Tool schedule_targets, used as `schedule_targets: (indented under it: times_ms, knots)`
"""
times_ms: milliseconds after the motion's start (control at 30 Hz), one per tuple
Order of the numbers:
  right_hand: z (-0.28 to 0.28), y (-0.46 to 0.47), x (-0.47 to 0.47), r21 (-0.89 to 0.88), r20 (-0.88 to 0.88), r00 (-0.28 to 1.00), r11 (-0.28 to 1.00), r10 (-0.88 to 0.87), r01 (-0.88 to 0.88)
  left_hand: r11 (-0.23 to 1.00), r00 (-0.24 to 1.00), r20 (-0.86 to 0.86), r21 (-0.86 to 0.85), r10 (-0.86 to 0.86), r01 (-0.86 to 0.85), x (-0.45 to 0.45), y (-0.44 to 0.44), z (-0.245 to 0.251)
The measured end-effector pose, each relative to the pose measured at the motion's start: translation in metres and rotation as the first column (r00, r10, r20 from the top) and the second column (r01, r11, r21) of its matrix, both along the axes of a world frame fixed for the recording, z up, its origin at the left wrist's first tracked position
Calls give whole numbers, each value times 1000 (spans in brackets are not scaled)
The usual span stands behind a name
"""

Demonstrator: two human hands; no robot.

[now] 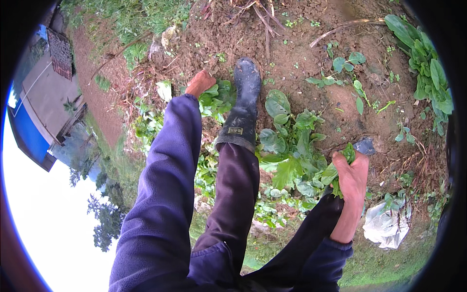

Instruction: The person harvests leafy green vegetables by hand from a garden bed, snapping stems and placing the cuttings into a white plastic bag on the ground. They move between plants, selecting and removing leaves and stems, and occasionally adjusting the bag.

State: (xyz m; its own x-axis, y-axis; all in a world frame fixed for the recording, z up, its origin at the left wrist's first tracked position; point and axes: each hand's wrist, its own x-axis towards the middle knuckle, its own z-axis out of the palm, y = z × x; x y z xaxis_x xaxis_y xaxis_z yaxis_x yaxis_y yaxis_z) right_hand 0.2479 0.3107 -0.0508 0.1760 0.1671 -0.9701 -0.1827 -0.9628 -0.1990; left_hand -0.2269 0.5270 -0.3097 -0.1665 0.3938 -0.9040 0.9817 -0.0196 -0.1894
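Note:
My right hand (353, 175) is closed around a bunch of picked green leaves (332, 176), in front of my right boot, whose toe (365, 145) shows beyond it. My left hand (200, 84) is low over the soil, its fingers curled, beside a leafy green plant (218, 95). What lies within those fingers is hidden. Between my hands my left rubber boot (247, 85), dark and muddy, is planted on the ground. Broad-leaved greens (292, 138) grow between the two boots, some leaves pierced with holes.
A heap of leafy greens (430, 73) lies at the far right. Near my right forearm is a crumpled translucent plastic bag (387, 223). Dry stalks (268, 22) and small seedlings dot the brown soil (310, 65). A stone (169, 36) and a blue-edged building (47, 95) are at the left.

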Motion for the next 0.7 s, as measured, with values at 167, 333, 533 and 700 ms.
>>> schedule_targets:
  times_ms: [167, 333, 533, 700]
  knots:
    - [-1, -2, 0, -23, -23, 998, 998, -57, 56, 932, 922, 185, -63, -340, 357, -24, -6, -14]
    - [-3, -4, 4, 30, -1, 1000, 999, 17, -17, 807, 850, -6, -320, -526, 497, -25, -19, -28]
    - [0, -6, 5, 38, -6, 1000, 999, 2, -2, 633, 629, 593, -242, -503, 735, 7, 35, 24]
    - [-2, -6, 6, 34, -10, 998, 998, 59, -59, 829, 864, 276, -271, -420, 490, 31, 42, 51]
